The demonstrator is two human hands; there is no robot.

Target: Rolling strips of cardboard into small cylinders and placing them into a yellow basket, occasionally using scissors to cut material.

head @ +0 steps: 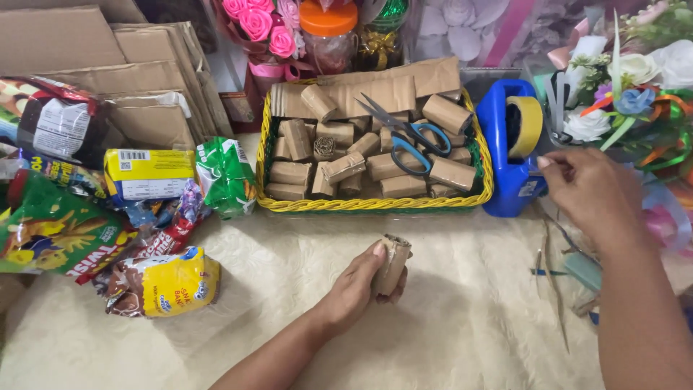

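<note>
Holding a rolled cardboard piece upright over the cream worktop, the left hand grips it closed; keeping the roll tight matters. Right hand, fingers pinched, holding nothing discernible, reaches the blue tape dispenser. Behind: yellow-rimmed basket of similar rolls, scissors atop.

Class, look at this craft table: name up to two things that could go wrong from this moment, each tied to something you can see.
1. The scissors lie loose on the cardboard rolls in the yellow basket; reaching in might nick a finger.
2. The left hand alone pinches its cardboard roll, which might unroll while the right hand reaches toward the blue tape dispenser.
</note>
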